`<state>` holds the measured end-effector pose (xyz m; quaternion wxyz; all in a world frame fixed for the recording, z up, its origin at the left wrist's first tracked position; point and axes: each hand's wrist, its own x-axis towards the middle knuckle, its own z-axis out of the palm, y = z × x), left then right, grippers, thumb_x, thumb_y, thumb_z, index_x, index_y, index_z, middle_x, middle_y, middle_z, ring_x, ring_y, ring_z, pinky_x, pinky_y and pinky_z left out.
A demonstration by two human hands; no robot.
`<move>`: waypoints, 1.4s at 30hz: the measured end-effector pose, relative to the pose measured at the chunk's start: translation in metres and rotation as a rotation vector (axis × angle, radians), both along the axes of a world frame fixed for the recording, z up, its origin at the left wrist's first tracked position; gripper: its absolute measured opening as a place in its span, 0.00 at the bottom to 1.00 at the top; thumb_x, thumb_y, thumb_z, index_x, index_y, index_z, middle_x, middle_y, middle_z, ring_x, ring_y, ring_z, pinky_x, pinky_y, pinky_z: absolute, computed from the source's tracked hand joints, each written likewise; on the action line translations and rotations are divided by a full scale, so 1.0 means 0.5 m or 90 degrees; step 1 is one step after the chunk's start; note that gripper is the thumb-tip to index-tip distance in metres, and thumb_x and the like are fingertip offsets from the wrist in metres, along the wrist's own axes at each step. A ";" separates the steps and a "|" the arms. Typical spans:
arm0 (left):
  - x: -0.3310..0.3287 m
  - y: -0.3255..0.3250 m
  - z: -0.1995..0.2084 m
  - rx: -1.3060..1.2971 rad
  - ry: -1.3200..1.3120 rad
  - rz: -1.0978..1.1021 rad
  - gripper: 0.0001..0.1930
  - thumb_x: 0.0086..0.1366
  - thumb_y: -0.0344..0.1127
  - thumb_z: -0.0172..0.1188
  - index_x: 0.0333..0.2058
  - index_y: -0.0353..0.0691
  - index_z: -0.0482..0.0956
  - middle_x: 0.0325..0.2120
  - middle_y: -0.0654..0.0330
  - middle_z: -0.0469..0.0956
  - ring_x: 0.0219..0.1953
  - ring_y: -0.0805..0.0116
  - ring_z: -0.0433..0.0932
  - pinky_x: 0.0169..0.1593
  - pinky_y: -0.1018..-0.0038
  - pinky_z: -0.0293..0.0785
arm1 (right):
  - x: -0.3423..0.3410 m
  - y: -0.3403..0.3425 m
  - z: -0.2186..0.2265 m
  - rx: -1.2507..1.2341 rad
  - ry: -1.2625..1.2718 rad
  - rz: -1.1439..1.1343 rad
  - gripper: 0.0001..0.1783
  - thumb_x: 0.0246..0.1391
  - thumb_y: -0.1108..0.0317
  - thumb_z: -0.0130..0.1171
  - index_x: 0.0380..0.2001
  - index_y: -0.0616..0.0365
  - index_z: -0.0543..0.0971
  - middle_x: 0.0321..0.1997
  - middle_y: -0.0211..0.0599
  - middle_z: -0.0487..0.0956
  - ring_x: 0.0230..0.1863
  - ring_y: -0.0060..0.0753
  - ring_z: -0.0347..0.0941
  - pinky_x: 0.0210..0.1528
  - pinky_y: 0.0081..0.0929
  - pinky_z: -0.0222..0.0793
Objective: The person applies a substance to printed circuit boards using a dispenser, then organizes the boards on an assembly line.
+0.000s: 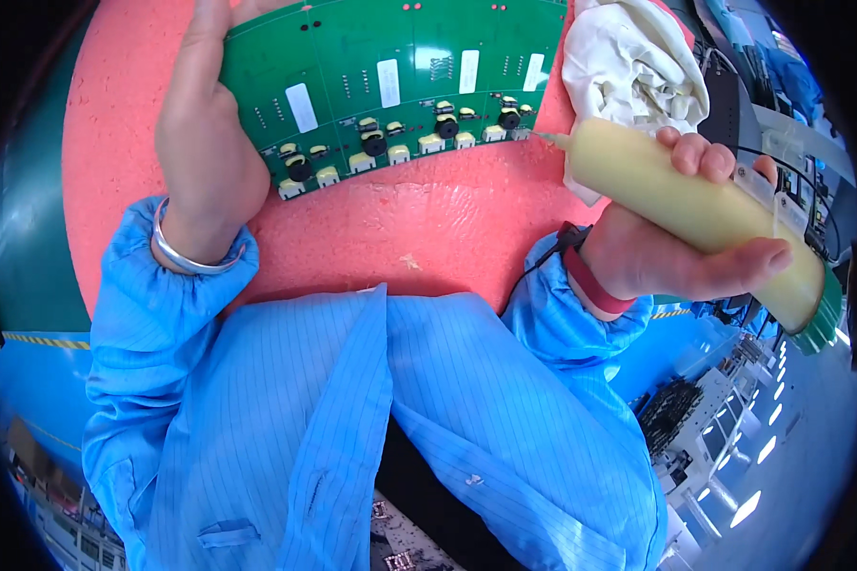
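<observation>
A green circuit board panel (381, 86) lies tilted over the pink mat, with white labels, black round parts and a row of white connectors along its near edge. At its left edge my left hand (209, 143) grips the board; the fingertips are partly cut off by the top of the view. My right hand (676, 228) is wrapped around a pale yellow squeeze bottle (657, 176) with a green ridged base. The bottle is held on its side, its thin nozzle pointing left at the connector at the board's right end. Yellowish glue shows on several parts.
A crumpled white cloth (633, 67) lies just beyond the bottle, right of the board. Under the board spreads the pink foam mat (381, 238). Cables and dark equipment (733, 86) crowd the far right. My lap in a blue striped smock is below.
</observation>
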<state>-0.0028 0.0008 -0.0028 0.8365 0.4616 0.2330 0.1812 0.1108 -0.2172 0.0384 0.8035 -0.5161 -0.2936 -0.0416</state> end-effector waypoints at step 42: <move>0.008 0.056 0.048 0.061 -0.047 -0.228 0.25 0.67 0.48 0.37 0.50 0.33 0.68 0.42 0.50 0.74 0.38 0.69 0.76 0.41 0.79 0.71 | 0.012 -0.053 0.015 0.078 0.009 0.024 0.36 0.48 0.32 0.42 0.49 0.50 0.64 0.28 0.31 0.70 0.29 0.26 0.65 0.43 0.36 0.63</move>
